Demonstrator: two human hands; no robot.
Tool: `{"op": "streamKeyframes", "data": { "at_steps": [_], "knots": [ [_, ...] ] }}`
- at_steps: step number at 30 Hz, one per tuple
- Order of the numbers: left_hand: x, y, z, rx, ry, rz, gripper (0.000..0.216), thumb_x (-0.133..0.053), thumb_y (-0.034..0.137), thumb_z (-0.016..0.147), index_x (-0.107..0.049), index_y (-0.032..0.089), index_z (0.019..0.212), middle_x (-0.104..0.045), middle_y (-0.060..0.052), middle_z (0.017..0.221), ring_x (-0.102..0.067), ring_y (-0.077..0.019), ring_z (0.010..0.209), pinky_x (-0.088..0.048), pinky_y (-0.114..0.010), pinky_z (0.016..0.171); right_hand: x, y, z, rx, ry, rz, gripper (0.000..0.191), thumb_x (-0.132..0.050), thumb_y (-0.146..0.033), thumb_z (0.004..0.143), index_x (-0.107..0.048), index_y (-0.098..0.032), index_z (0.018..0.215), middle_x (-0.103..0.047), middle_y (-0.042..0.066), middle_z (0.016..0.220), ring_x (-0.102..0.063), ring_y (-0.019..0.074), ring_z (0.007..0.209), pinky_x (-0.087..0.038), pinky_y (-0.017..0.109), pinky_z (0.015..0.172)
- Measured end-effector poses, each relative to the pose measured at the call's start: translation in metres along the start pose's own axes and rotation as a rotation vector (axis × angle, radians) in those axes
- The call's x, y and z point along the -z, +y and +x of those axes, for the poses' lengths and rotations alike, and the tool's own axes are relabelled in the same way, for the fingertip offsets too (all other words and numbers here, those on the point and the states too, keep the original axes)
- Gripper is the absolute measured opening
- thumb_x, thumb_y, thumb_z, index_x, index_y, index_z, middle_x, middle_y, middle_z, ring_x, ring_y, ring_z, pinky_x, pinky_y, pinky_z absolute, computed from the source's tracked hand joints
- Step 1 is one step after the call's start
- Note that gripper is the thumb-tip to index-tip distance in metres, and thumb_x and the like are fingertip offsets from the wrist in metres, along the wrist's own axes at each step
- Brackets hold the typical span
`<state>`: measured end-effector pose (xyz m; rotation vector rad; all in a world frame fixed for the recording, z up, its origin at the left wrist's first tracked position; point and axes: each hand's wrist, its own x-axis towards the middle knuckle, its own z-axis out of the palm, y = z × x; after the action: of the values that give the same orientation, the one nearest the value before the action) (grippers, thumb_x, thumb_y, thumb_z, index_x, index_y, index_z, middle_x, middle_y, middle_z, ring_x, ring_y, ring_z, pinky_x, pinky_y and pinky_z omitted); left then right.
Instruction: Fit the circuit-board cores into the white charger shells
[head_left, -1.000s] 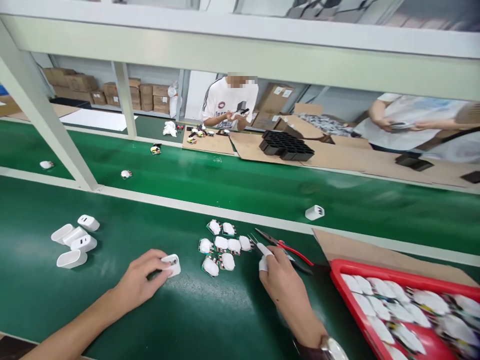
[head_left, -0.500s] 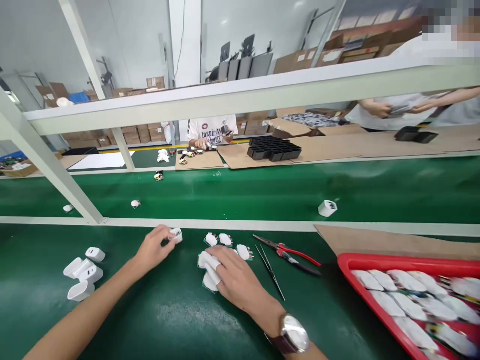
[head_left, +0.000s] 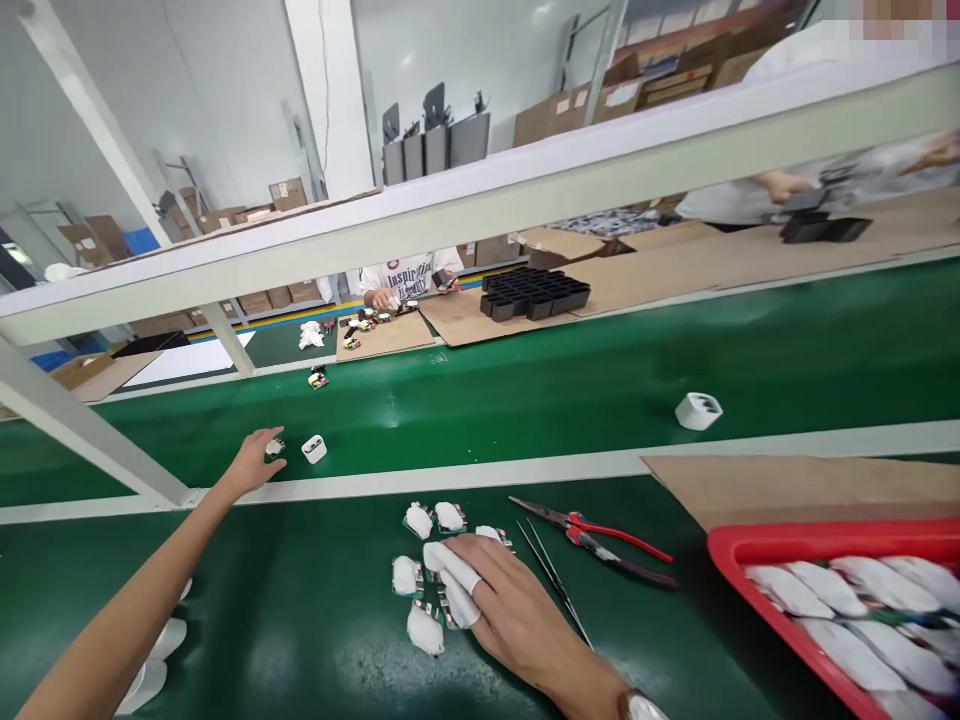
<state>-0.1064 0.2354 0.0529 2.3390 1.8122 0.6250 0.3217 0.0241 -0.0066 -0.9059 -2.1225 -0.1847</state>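
A workshop is shown, with a green workbench (head_left: 315, 600) in front and a green belt (head_left: 525, 400) behind it, separated by a pale rail (head_left: 540, 468). Labels are seen on the cartons (head_left: 289, 193) at the back, print too small to be read. Black lettering is carried on the white shirt (head_left: 409, 275) of a person across the belt; "Inspir" can be read, the rest only in part.

The left hand (head_left: 251, 468) is stretched over the belt, thumb and fingers spread around 1 circuit board with a white pad (head_left: 275, 448); whether it is touched cannot be told. 1 white casing (head_left: 315, 450) is stood just right of it on the belt, and another casing (head_left: 699, 411) farther right. More casings (head_left: 169, 637) are partly hidden by the left forearm.

The right hand (head_left: 499, 600) is laid over a cluster of padded boards (head_left: 425, 628) on the workbench, 2 fingers in white covers (head_left: 454, 575); whether a board is pinched is hidden. Tweezers (head_left: 553, 578) and red-handled pliers (head_left: 581, 525) are placed beside it. More padded boards are held in a red tray (head_left: 825, 540) at right.
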Motion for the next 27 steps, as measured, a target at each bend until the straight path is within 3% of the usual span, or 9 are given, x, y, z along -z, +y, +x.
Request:
{"op": "streamKeyframes", "data": {
  "at_steps": [6,10,12,14,16,19,21,24,27],
  "knots": [
    [-0.009,-0.016,0.020,0.083,0.004,0.056,0.045,-0.067,0.049,0.082,-0.072,0.019,0.115,-0.077,-0.015,0.118,-0.070,-0.0369,0.112,-0.053,-0.048,0.102,0.005,0.001,0.002,-0.068,-0.024,-0.016,0.045,-0.048,-0.007,0.100,-0.057,-0.018,0.142,-0.071,0.014,0.127,-0.068,0.0272,0.116,-0.059,0.049,0.100],
    [-0.012,-0.001,0.029,0.124,0.029,0.011,0.041,-0.062,0.049,0.085,-0.070,0.018,0.111,-0.077,-0.011,0.098,-0.072,-0.0296,0.089,-0.058,-0.043,0.089,0.007,-0.009,0.006,-0.058,-0.027,0.010,0.030,-0.056,-0.018,0.104,-0.059,-0.015,0.135,-0.072,0.014,0.121,-0.067,0.0267,0.112,-0.059,0.048,0.098],
    [-0.008,0.017,0.017,0.106,0.047,-0.033,0.042,-0.061,0.050,0.087,-0.068,0.017,0.113,-0.075,-0.011,0.097,-0.071,-0.0278,0.087,-0.059,-0.041,0.086,0.007,-0.015,0.008,-0.036,-0.043,0.027,0.027,-0.060,-0.023,0.104,-0.061,-0.015,0.130,-0.071,0.014,0.120,-0.066,0.0270,0.112,-0.058,0.047,0.098],
    [-0.006,0.042,-0.014,0.054,0.046,-0.089,0.043,-0.061,0.051,0.090,-0.067,0.017,0.116,-0.075,-0.010,0.103,-0.070,-0.0255,0.089,-0.059,-0.038,0.085,0.005,-0.020,0.010,-0.014,-0.056,0.041,0.026,-0.061,-0.024,0.104,-0.062,-0.015,0.128,-0.071,0.014,0.119,-0.066,0.0268,0.112,-0.058,0.047,0.096],
    [-0.012,0.074,-0.063,-0.029,0.000,-0.147,0.038,-0.066,0.050,0.091,-0.067,0.021,0.116,-0.075,-0.007,0.108,-0.071,-0.0224,0.091,-0.059,-0.034,0.085,0.004,-0.023,0.010,0.002,-0.064,0.054,0.026,-0.060,-0.023,0.105,-0.062,-0.016,0.129,-0.070,0.013,0.118,-0.066,0.0261,0.108,-0.059,0.046,0.092],
    [-0.031,0.122,-0.139,-0.222,-0.161,-0.199,0.025,-0.070,0.041,0.095,-0.071,0.025,0.113,-0.075,-0.006,0.105,-0.070,-0.0229,0.094,-0.058,-0.036,0.085,0.001,-0.027,0.010,0.041,-0.074,0.072,0.025,-0.057,-0.020,0.105,-0.062,-0.017,0.130,-0.070,0.012,0.115,-0.066,0.0258,0.104,-0.059,0.045,0.088],
    [-0.040,0.141,-0.174,-0.249,-0.150,-0.173,0.038,-0.080,0.045,0.088,-0.070,0.026,0.119,-0.074,-0.006,0.103,-0.070,-0.0255,0.094,-0.059,-0.040,0.085,-0.002,-0.032,0.008,0.075,-0.070,0.081,0.024,-0.058,-0.018,0.104,-0.063,-0.018,0.128,-0.070,0.012,0.117,-0.066,0.0268,0.106,-0.059,0.047,0.089],
    [-0.024,0.138,-0.202,-0.169,-0.005,-0.117,0.062,-0.084,0.051,0.084,-0.062,0.027,0.136,-0.074,-0.006,0.108,-0.071,-0.0266,0.101,-0.059,-0.041,0.090,-0.007,-0.041,0.006,0.111,-0.038,0.116,0.019,-0.058,-0.016,0.104,-0.066,-0.019,0.121,-0.071,0.013,0.119,-0.067,0.0279,0.109,-0.058,0.048,0.091],
    [0.024,0.105,-0.230,-0.073,0.182,0.054,0.037,-0.072,0.048,0.095,-0.069,0.026,0.124,-0.073,-0.008,0.113,-0.068,-0.0292,0.110,-0.056,-0.044,0.099,-0.012,-0.051,0.004,0.128,-0.022,0.156,0.013,-0.058,-0.016,0.104,-0.066,-0.018,0.113,-0.071,0.012,0.115,-0.067,0.0272,0.106,-0.058,0.047,0.090]
  ]
}}
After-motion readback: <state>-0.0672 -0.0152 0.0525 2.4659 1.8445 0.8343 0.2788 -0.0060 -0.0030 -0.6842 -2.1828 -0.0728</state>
